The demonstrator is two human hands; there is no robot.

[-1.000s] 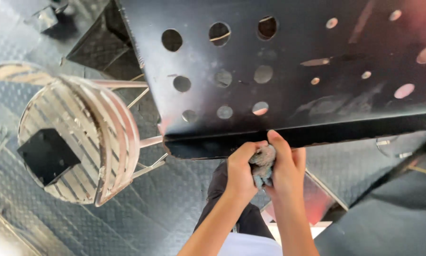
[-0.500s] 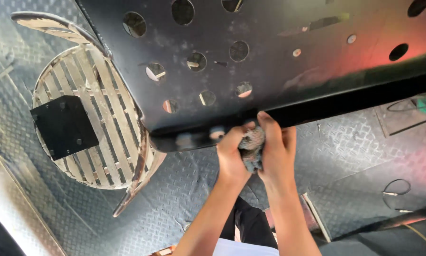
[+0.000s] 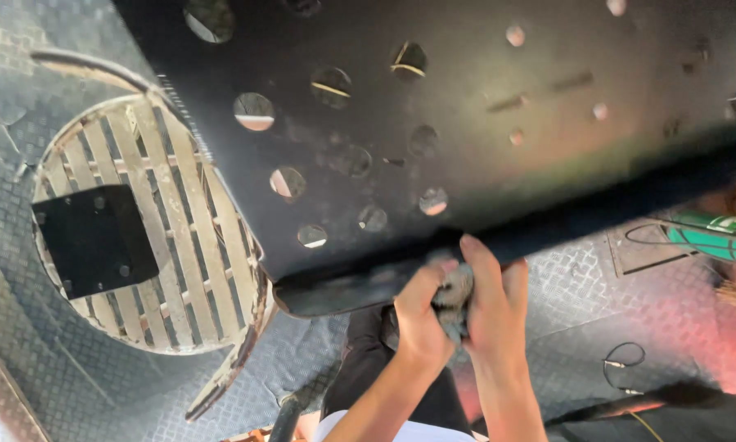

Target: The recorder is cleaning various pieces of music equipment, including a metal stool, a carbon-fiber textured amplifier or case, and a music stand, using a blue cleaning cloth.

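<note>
A large black metal panel (image 3: pixel 482 106) with several round holes fills the upper part of the view. Its folded lower edge (image 3: pixel 360 286) runs across the middle. Both of my hands press a crumpled grey rag (image 3: pixel 454 293) against that edge. My left hand (image 3: pixel 421 315) grips the rag from the left and my right hand (image 3: pixel 489 307) closes over it from the right, fingers reaching up onto the panel's edge. Most of the rag is hidden between the hands.
A round slatted metal grille (image 3: pixel 180 245) with a black square plate (image 3: pixel 94 237) on it lies at the left on checker-plate flooring (image 3: pixel 580 278). A green tool (image 3: pixel 715 237) and thin cables (image 3: pixel 625 356) lie at the right. My dark trousers show below.
The view has shifted, so the panel and grille sit lower and more to the left in frame. Both hands stay clasped on the rag at the panel's edge, moved slightly along it.
</note>
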